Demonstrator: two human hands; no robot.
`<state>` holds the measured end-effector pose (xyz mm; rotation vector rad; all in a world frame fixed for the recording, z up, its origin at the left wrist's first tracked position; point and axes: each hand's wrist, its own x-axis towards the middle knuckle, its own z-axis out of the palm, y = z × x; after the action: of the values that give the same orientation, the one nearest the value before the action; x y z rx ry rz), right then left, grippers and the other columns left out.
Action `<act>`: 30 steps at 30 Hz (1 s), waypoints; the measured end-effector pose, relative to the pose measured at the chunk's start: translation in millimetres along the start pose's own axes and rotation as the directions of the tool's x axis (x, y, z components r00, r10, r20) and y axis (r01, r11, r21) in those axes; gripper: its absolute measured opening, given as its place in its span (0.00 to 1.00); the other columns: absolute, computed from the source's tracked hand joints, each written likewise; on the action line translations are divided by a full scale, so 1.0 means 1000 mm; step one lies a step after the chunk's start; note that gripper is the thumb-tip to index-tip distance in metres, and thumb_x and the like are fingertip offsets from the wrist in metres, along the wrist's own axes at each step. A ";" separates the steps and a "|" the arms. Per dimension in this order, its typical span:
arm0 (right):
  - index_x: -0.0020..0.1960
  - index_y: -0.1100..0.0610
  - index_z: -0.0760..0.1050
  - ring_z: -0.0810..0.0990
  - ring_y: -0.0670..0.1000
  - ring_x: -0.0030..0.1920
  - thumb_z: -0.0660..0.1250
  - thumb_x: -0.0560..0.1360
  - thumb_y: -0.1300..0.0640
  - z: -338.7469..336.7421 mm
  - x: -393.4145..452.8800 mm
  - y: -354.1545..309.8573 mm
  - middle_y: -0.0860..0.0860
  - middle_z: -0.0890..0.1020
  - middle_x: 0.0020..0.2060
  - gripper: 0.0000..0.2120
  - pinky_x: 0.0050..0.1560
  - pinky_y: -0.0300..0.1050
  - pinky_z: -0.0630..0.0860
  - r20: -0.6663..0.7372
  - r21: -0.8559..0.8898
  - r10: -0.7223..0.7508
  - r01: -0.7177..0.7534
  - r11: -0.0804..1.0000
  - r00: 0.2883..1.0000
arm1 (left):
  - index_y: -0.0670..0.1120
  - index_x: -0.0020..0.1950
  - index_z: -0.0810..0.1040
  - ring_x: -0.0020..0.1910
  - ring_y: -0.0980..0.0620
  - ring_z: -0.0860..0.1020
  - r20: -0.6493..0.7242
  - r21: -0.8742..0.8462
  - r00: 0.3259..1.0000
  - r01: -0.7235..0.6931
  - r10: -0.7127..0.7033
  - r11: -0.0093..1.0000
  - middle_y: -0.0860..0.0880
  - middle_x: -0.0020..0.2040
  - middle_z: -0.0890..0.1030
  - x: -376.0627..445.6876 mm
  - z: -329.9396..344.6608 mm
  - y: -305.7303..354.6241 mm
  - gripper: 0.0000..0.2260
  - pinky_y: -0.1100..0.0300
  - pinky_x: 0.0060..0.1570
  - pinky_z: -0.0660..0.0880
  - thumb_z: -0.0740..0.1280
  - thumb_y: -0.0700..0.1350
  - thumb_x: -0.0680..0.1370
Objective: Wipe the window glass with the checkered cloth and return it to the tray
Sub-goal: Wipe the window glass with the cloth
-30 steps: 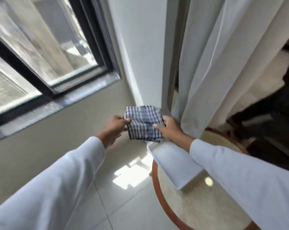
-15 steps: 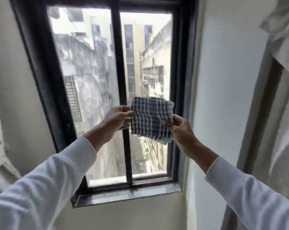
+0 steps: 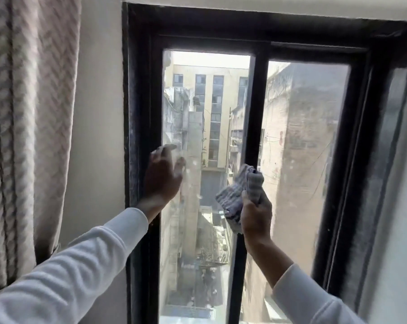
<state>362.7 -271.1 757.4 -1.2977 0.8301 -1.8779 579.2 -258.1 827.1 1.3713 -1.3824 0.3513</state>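
Observation:
The window glass (image 3: 207,101) fills the middle of the head view, in a black frame (image 3: 139,113) with a black centre bar (image 3: 256,108). My right hand (image 3: 256,216) grips the bunched blue-and-white checkered cloth (image 3: 235,195) in front of the centre bar, at the lower part of the left pane. My left hand (image 3: 162,176) is held up with fingers spread at the left edge of the left pane, holding nothing. Whether it touches the glass I cannot tell. The tray is out of view.
A pale patterned curtain (image 3: 27,125) hangs at the left, beside a strip of bare wall (image 3: 99,136). A second pane (image 3: 303,148) lies to the right of the centre bar. White wall borders the frame on the right.
The view has swung up from the tray and table to the window. My left hand has let go of the cloth and opened at the left pane; my right hand has bunched the cloth.

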 end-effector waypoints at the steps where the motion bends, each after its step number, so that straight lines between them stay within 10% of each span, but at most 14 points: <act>1: 0.52 0.50 0.86 0.89 0.63 0.54 0.65 0.83 0.55 0.010 0.002 0.014 0.54 0.90 0.49 0.10 0.51 0.53 0.86 -0.052 -0.104 -0.152 0.146 0.984 0.987 | 0.40 0.79 0.73 0.80 0.39 0.70 -0.029 0.041 0.999 -0.043 0.044 0.998 0.39 0.79 0.74 0.003 0.006 -0.016 0.21 0.48 0.78 0.69 0.63 0.45 0.86; 5: 0.78 0.60 0.75 0.67 0.59 0.84 0.67 0.78 0.72 0.051 0.041 0.073 0.57 0.71 0.81 0.29 0.84 0.57 0.65 0.352 -0.649 -0.560 0.627 0.432 0.750 | 0.37 0.87 0.52 0.89 0.41 0.49 -0.073 0.135 0.985 -0.146 0.157 0.980 0.39 0.89 0.50 0.018 0.028 -0.063 0.30 0.53 0.86 0.47 0.59 0.43 0.88; 9: 0.88 0.56 0.52 0.46 0.58 0.89 0.61 0.85 0.42 0.075 0.054 0.134 0.55 0.50 0.89 0.39 0.88 0.60 0.41 0.526 -0.738 -0.444 0.649 0.185 0.725 | 0.37 0.88 0.45 0.89 0.42 0.42 -0.080 0.147 0.976 -0.190 0.203 0.971 0.38 0.89 0.42 0.044 0.031 -0.094 0.32 0.45 0.87 0.45 0.56 0.48 0.89; 14: 0.86 0.50 0.61 0.61 0.54 0.87 0.64 0.84 0.48 0.098 0.068 0.139 0.49 0.64 0.86 0.32 0.85 0.58 0.58 0.867 -0.298 -0.471 0.926 -0.232 0.161 | 0.34 0.87 0.49 0.88 0.38 0.46 -0.157 0.158 0.958 -0.215 0.239 0.964 0.35 0.88 0.46 0.054 0.049 -0.101 0.30 0.45 0.87 0.46 0.55 0.47 0.90; 15: 0.87 0.50 0.61 0.63 0.54 0.86 0.64 0.84 0.50 0.105 0.082 0.123 0.49 0.65 0.86 0.33 0.87 0.57 0.55 0.837 -0.341 -0.518 0.909 -0.240 0.177 | 0.36 0.87 0.49 0.89 0.40 0.46 -0.176 0.144 0.957 -0.206 0.230 0.968 0.37 0.89 0.47 0.054 0.051 -0.102 0.29 0.47 0.87 0.45 0.54 0.47 0.90; 19: 0.88 0.52 0.54 0.50 0.53 0.89 0.59 0.85 0.55 0.106 0.080 0.110 0.51 0.59 0.87 0.34 0.88 0.59 0.50 0.479 -0.711 -0.603 0.685 0.160 0.638 | 0.36 0.87 0.52 0.89 0.42 0.48 -0.230 0.138 0.945 -0.206 0.233 0.969 0.39 0.89 0.49 0.056 0.051 -0.104 0.27 0.50 0.87 0.46 0.53 0.44 0.90; 21: 0.87 0.51 0.61 0.50 0.51 0.89 0.60 0.80 0.60 0.095 0.035 0.142 0.49 0.64 0.85 0.35 0.85 0.60 0.59 0.703 -0.547 -0.492 0.833 0.087 0.513 | 0.34 0.86 0.54 0.88 0.39 0.49 -0.222 0.151 0.943 -0.216 0.246 0.965 0.37 0.88 0.50 0.056 0.052 -0.104 0.26 0.48 0.87 0.48 0.54 0.42 0.90; 24: 0.84 0.50 0.67 0.61 0.52 0.85 0.60 0.80 0.61 0.099 0.061 0.135 0.49 0.69 0.83 0.31 0.84 0.55 0.60 0.936 -0.128 -0.349 0.963 -0.236 0.039 | 0.33 0.86 0.56 0.88 0.39 0.50 -0.224 0.130 0.944 -0.217 0.242 0.967 0.36 0.88 0.51 0.058 0.050 -0.104 0.26 0.48 0.87 0.49 0.55 0.41 0.89; 26: 0.84 0.52 0.66 0.63 0.54 0.86 0.60 0.84 0.62 0.110 0.101 0.108 0.51 0.68 0.84 0.29 0.87 0.54 0.54 0.869 -0.265 -0.479 0.934 -0.238 0.125 | 0.34 0.86 0.56 0.88 0.39 0.50 -0.223 0.089 0.950 -0.206 0.221 0.975 0.37 0.88 0.51 0.057 0.048 -0.103 0.25 0.51 0.87 0.48 0.54 0.40 0.89; 28: 0.85 0.52 0.64 0.61 0.54 0.87 0.63 0.83 0.61 0.107 0.100 0.096 0.51 0.66 0.85 0.31 0.88 0.55 0.49 0.671 -0.538 -0.627 0.842 -0.045 0.395 | 0.34 0.86 0.55 0.88 0.39 0.50 -0.212 0.061 0.954 -0.203 0.211 0.977 0.37 0.88 0.51 0.058 0.044 -0.103 0.25 0.50 0.87 0.48 0.54 0.39 0.89; 30: 0.85 0.51 0.64 0.58 0.54 0.87 0.64 0.80 0.63 0.101 0.062 0.124 0.50 0.65 0.86 0.34 0.87 0.56 0.52 0.690 -0.507 -0.590 0.862 0.019 0.419 | 0.34 0.86 0.55 0.88 0.38 0.51 -0.197 0.058 0.956 -0.210 0.217 0.976 0.36 0.88 0.52 0.058 0.042 -0.101 0.25 0.46 0.87 0.50 0.54 0.37 0.89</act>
<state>465.6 -402.0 717.6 -3.1473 1.0183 -1.8627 660.0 -350.9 812.6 1.1815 -1.3614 0.6448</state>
